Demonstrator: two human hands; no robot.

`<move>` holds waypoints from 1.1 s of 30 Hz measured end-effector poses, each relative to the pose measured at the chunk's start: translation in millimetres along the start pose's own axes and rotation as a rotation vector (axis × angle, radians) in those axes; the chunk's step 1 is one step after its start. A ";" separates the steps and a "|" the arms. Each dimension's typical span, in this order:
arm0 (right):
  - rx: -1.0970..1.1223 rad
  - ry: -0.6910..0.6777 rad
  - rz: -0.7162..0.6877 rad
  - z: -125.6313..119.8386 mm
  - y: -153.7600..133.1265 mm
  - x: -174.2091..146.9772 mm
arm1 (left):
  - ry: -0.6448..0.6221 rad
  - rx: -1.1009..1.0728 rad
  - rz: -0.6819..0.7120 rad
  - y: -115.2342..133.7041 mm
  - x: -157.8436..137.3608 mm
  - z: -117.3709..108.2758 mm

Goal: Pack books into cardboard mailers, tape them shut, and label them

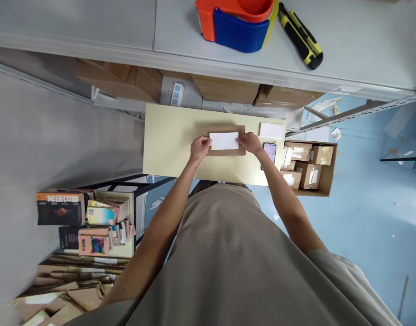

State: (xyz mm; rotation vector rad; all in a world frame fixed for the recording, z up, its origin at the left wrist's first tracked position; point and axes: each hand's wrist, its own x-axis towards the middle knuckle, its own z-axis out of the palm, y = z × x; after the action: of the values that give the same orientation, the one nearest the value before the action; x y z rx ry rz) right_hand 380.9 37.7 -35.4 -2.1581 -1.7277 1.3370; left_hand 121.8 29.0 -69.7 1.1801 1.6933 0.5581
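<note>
Between my hands is a white rectangular label (224, 141), lying over a flat brown cardboard package (224, 129) on the pale yellow table (170, 140). My left hand (200, 148) pinches the label's left end, where a small yellow mark shows. At the opposite end, the fingers of my right hand (249, 142) are closed on the label's right edge. Whether the label is stuck to the cardboard I cannot tell. A phone (270, 153) with a lit screen lies by my right wrist, and a stack of white labels (271, 130) sits above it.
Right of the table, an open carton (333, 170) holds several small boxes. A tape dispenser (240, 27) and a yellow-black utility knife (301, 36) rest on the shelf (180, 27) above. Books (61, 208) and flattened cardboard (72, 285) are at left. A power strip (177, 94) lies behind the table.
</note>
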 end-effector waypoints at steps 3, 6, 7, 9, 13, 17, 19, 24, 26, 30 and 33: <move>-0.069 -0.011 0.043 3.9 -2.0 3.8 | 0.039 0.041 -0.034 -3.0 2.8 1.8; -0.142 -0.028 0.078 5.8 -4.1 6.3 | 0.025 0.070 -0.038 -4.0 4.4 1.6; -0.161 -0.031 0.085 6.1 -5.0 6.9 | 0.026 0.083 -0.041 -4.4 4.8 1.9; -0.189 -0.033 0.089 6.4 -7.0 7.6 | 0.042 0.110 -0.045 -5.1 5.3 3.1; -0.207 -0.032 0.114 7.3 -11.7 7.4 | 0.070 0.150 -0.046 -5.0 4.1 6.9; -0.237 -0.033 0.138 8.9 -16.8 7.7 | 0.071 0.180 -0.050 -2.4 2.3 8.3; -0.260 -0.030 0.149 9.1 -19.1 8.8 | 0.068 0.195 -0.049 -1.3 2.2 7.9; -0.292 -0.021 0.162 6.5 -22.3 6.9 | 0.045 0.189 -0.050 -3.0 4.0 5.7; -0.304 -0.040 0.166 6.3 -23.2 1.9 | 0.031 0.171 -0.043 -5.4 5.3 5.0; -0.338 -0.133 0.170 7.6 -27.7 -5.8 | 0.024 0.146 -0.034 -10.1 7.9 4.7; -0.315 -0.115 0.165 5.7 -35.1 1.7 | 0.023 0.139 -0.039 -11.9 9.1 5.1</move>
State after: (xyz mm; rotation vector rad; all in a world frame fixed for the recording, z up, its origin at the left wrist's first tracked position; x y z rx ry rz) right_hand 350.5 49.4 -20.9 -2.4837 -1.9567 1.3256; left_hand 120.3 31.3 -85.3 1.2397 1.7948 0.4368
